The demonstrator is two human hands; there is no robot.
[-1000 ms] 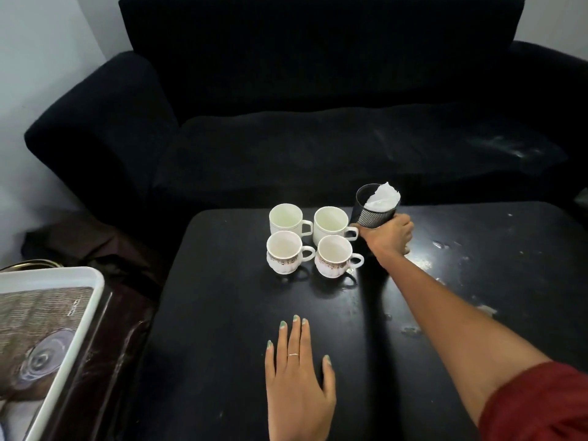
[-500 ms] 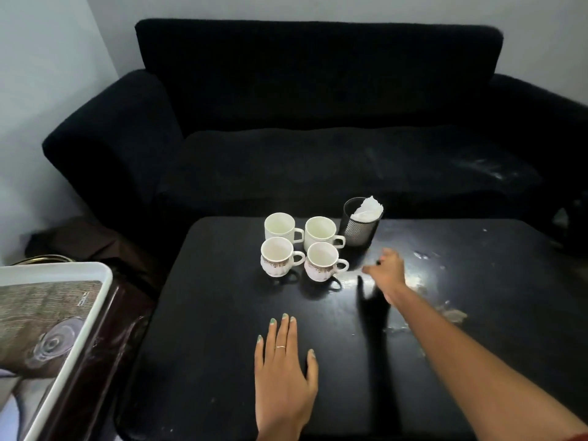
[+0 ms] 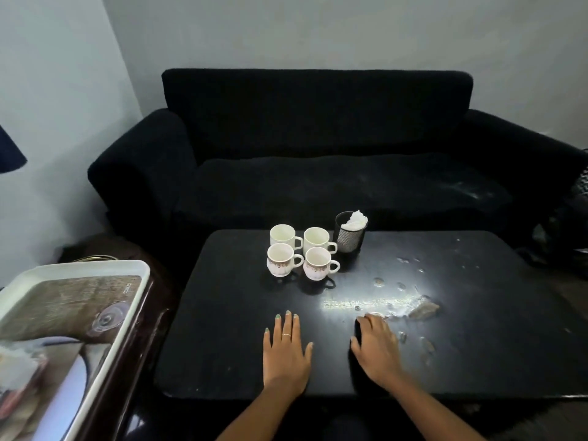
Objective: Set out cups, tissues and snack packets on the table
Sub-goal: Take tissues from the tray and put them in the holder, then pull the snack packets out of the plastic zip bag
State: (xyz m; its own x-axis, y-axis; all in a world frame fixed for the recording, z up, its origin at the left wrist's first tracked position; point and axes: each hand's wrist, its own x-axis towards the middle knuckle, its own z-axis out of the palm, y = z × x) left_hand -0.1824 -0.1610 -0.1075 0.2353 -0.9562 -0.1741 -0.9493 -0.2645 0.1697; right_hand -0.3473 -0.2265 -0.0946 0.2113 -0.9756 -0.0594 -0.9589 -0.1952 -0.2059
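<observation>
The glossy black rectangular table top (image 3: 241, 354) carries pale scuffs and whitish worn patches toward its right side. Two plain white ceramic cups (image 3: 284, 236) stand on it; two more white ceramic cups with a brown-and-gold floral band (image 3: 281, 260) show that pattern round their lower bodies. The black cylindrical metal mesh holder (image 3: 350, 237) has a fine silvery grid on its wall, and the crumpled tissue (image 3: 355, 219) in it is white. The upholstered fabric sofa (image 3: 318, 138) is black against a pale grey-blue wall (image 3: 318, 30). The left hand (image 3: 287, 351) wears mint-green nail polish and a thin gold ring. The white plastic rectangular tray (image 3: 95, 268) holds brownish printed packaging.
</observation>
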